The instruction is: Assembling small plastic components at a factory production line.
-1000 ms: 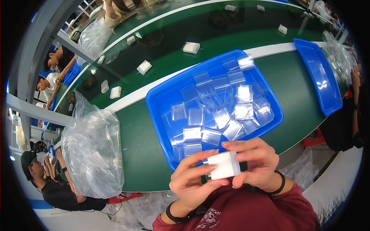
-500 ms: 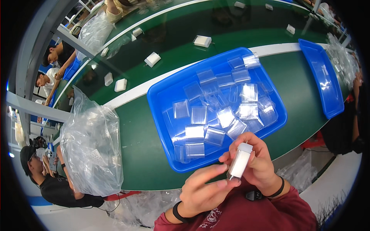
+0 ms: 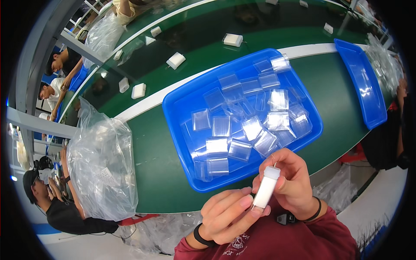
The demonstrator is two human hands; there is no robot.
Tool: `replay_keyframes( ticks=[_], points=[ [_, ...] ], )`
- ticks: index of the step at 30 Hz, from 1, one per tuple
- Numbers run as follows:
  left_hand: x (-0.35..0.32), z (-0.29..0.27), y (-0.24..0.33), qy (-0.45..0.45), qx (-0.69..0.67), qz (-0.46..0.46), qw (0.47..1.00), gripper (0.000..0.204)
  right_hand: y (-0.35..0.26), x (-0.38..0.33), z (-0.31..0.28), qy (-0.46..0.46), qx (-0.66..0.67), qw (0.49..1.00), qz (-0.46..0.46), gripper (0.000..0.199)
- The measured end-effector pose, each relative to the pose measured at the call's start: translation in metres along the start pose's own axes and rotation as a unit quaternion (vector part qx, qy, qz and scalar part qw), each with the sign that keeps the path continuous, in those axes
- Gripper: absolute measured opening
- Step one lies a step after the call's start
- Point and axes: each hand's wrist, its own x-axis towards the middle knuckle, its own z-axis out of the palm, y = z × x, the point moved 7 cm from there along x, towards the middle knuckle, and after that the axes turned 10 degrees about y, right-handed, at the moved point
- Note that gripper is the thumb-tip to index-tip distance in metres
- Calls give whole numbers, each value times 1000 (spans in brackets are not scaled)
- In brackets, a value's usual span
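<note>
- left hand [image 3: 227, 216]: fingers bent and drawn together, thumb opposing them below; fingertips close in at the lower end of the white block [image 3: 265, 190], a narrow grip.
- right hand [image 3: 294, 180]: curled around the block's upper part, thumb along its right side, index finger arched over near the top; little opening left between finger and thumb.
- white block: held between both hands, tilted, its top leaning toward the right; above the near edge of the counter [image 3: 151, 182], in front of the wearer's maroon top [image 3: 299, 240].
- translucent cap [image 3: 271, 172] at the block's upper end; a thin stem [image 3: 275, 165] stands out of it, close by the right index finger.
- dark bands on both wrists, left [image 3: 202, 237] and right [image 3: 318, 209].
- just beyond the hands: blue tray [image 3: 177, 158] on the green counter, with clear plastic sleeves [image 3: 239, 150] lying loose in it, some overlapping.
- left of the tray: large clear bag [image 3: 102, 169], crumpled.
- right, well apart from the tray: second blue tray [image 3: 368, 93].
- past the white edging [image 3: 147, 102], several white pieces [image 3: 176, 60] lie scattered on a glossy dark green surface [image 3: 199, 52].
- far left: co-workers seated or leaning, one in a dark cap [image 3: 31, 182].
</note>
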Motion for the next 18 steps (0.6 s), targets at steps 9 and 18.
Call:
replay_keyframes(
  ticks=[9,18],
  points=[
    [2,-7,0,-13,134,69,988,39,-14,-4,6,121,-97,988,23,33],
    [8,-6,-40,71,-132,-253,956,44,-59,0,25,-40,-457,842,-282,38]
  ],
)
